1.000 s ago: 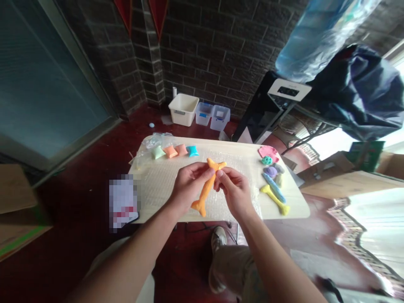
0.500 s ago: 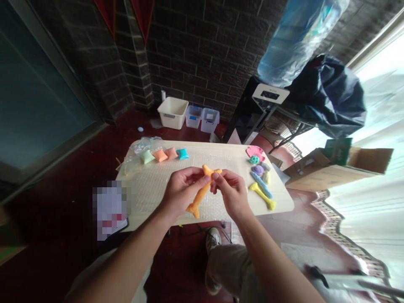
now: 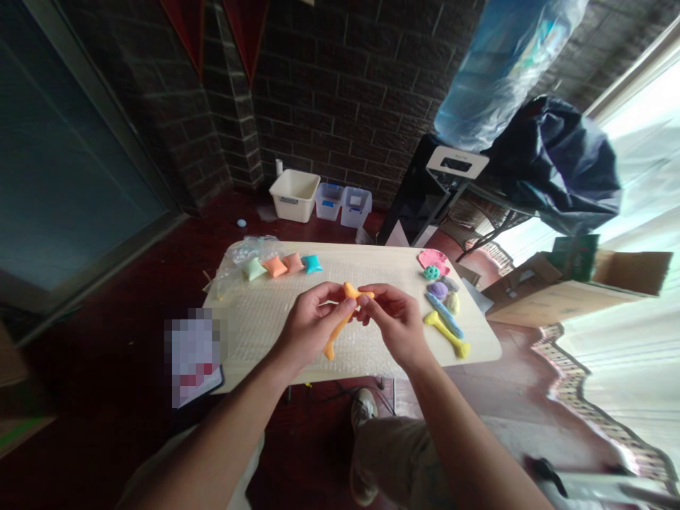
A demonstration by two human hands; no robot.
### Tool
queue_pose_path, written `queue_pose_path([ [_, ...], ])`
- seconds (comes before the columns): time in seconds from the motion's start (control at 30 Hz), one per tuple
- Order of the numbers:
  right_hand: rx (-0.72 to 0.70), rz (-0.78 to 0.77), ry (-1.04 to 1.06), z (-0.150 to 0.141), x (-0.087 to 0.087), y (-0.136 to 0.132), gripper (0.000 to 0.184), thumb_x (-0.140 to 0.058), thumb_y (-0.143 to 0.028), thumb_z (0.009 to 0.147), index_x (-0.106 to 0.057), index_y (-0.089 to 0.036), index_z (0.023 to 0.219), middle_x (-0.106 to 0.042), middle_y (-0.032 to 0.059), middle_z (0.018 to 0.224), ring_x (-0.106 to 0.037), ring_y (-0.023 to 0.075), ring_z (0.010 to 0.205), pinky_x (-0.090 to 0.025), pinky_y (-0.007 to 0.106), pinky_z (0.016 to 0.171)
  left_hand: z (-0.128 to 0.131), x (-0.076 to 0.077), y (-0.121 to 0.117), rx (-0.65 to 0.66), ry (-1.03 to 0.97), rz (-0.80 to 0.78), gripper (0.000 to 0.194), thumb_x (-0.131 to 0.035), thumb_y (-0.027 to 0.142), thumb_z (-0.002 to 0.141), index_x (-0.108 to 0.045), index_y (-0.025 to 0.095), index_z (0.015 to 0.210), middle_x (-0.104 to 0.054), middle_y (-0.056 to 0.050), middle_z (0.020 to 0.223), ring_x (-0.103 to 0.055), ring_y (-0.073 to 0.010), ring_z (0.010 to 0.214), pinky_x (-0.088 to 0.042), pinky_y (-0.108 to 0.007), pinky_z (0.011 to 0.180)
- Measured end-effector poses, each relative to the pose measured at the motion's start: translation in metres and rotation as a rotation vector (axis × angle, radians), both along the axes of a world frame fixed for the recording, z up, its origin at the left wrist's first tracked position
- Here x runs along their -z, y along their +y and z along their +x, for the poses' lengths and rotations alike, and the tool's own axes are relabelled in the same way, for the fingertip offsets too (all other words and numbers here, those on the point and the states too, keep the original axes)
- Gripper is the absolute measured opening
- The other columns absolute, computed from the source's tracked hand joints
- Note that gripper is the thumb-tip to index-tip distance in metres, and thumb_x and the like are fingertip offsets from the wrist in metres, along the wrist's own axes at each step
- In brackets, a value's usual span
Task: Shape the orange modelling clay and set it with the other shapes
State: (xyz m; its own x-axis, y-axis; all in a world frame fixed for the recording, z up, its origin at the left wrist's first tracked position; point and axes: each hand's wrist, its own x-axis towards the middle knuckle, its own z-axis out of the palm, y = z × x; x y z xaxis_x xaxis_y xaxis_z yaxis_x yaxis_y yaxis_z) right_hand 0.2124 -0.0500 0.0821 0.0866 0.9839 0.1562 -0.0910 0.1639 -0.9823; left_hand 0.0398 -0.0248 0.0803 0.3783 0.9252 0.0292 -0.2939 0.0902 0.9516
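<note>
An orange bone-shaped piece of modelling clay (image 3: 336, 330) is held above the table, its forked top end pinched between my two hands. My left hand (image 3: 314, 317) grips it from the left, the thumb pressed just below the fork. From the other side, my right hand (image 3: 394, 319) pinches the same end between thumb and fingers. The lower end hangs free, pointing down and a little left. Beneath lies bubble wrap (image 3: 265, 312) spread over the pale table (image 3: 478, 340).
At the table's right sit a yellow clay bone (image 3: 447, 336), a blue clay strip (image 3: 444, 315), a purple lump (image 3: 437, 290), a green ball (image 3: 431, 272) and a pink piece (image 3: 434, 259). Several clay packets, including a blue one (image 3: 312, 264), lie at the back left beside clear plastic (image 3: 247, 251).
The orange clay has turned slightly, so its lower end looks narrower. Both hands keep hold of the top end, with fingers shifted a little. The whole view has moved slightly.
</note>
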Motion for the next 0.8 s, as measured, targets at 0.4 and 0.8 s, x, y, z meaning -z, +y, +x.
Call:
queue_pose_path([
  [0.4, 0.096, 0.195, -0.271, 0.008, 0.002, 0.001, 0.023, -0.086, -0.042, 0.093, -0.086, -0.028, 0.112, -0.081, 0.0085, 0.11, -0.074, 0.0253, 0.102, -0.059, 0.042, 0.09, -0.001, 0.012, 0.001, -0.12, 0.316, 0.327, 0.024, -0.08, 0.045, 0.097, -0.078, 0.021, 0.102, -0.081, -0.007, 0.1, -0.076, -0.0229, 0.088, -0.058, -0.032, 0.08],
  [0.8, 0.171, 0.259, -0.348, 0.007, 0.007, 0.001, 0.018, -0.084, -0.037, 0.095, -0.085, -0.026, 0.08, -0.082, 0.007, 0.093, -0.075, 0.0241, 0.09, -0.059, 0.04, 0.083, 0.002, 0.023, 0.008, -0.107, 0.238, 0.116, 0.038, -0.08, 0.053, 0.093, -0.077, 0.016, 0.103, -0.081, -0.01, 0.099, -0.076, -0.0199, 0.074, -0.061, -0.03, 0.066],
])
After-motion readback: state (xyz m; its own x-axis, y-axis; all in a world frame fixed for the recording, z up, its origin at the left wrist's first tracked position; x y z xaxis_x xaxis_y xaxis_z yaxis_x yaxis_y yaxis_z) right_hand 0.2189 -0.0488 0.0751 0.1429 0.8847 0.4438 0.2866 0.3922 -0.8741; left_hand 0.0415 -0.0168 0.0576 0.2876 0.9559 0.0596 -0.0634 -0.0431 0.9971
